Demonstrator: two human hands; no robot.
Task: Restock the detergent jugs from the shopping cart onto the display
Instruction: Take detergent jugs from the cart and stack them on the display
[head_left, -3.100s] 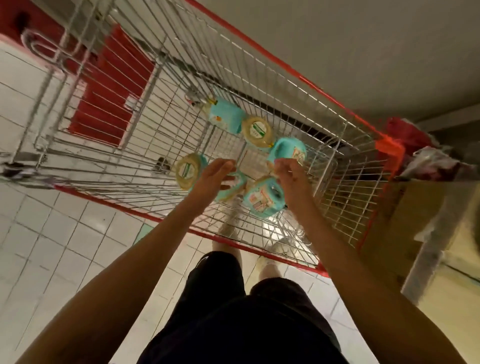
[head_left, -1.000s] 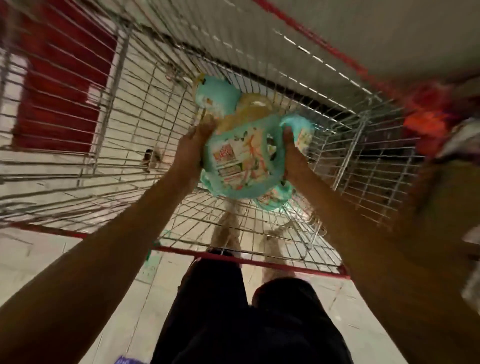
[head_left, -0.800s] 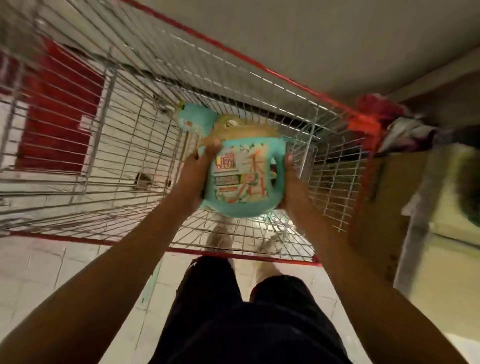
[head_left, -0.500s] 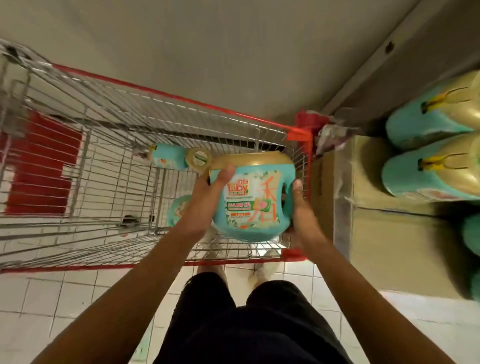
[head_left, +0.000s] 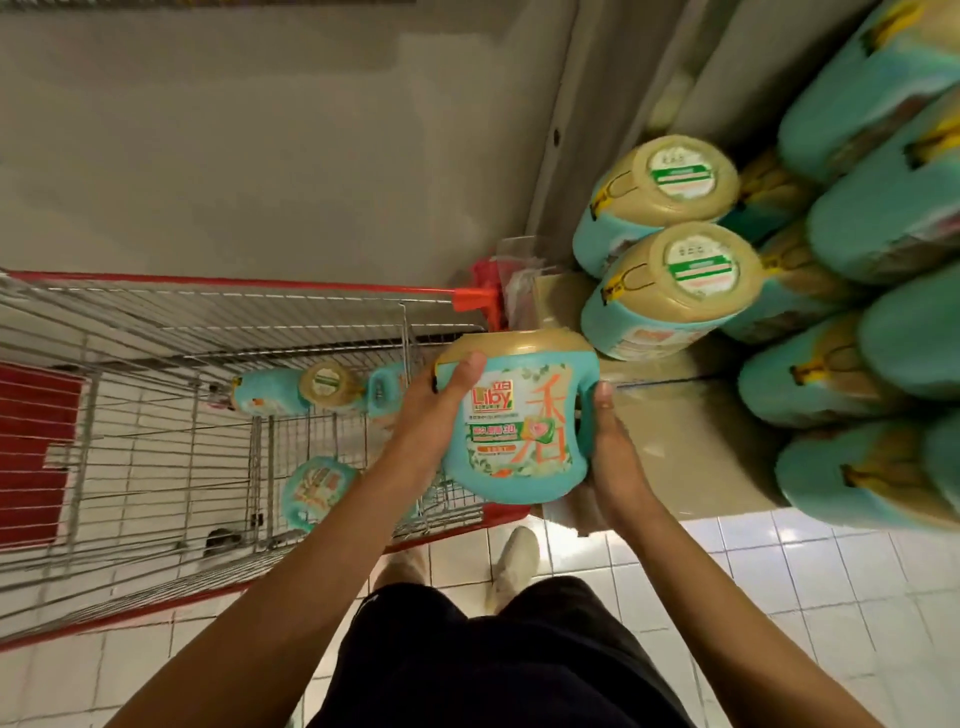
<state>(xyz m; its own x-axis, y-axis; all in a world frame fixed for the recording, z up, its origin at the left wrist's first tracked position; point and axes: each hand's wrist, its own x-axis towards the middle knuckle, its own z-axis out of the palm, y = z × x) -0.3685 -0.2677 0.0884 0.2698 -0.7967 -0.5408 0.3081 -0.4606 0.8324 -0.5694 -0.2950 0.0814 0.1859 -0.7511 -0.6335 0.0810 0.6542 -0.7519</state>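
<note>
White floor tiles (head_left: 779, 587) lie under the person, and a plain grey wall (head_left: 260, 145) stands behind the shopping cart (head_left: 156, 364), a wire cart with red rim on the left side. Between both hands, a teal detergent jug (head_left: 519, 421) with a gold cap is held in the air, above the right front corner of the cart and just beside the display (head_left: 675, 415), a low beige platform. Its label faces the camera. The left hand (head_left: 436, 415) presses flat on the left side of the jug, with the thumb over the upper edge of the label. The right hand (head_left: 610, 447) presses on the right side, next to the handle of the jug, fingers mostly hidden behind it. Inside the cart I see more jugs: one lying on its side (head_left: 270, 392) near the far wall, and another one (head_left: 317, 491) lower, nearer to the person. On the display, stacked jugs (head_left: 680, 291) fill the right part, some of them blurred.
</note>
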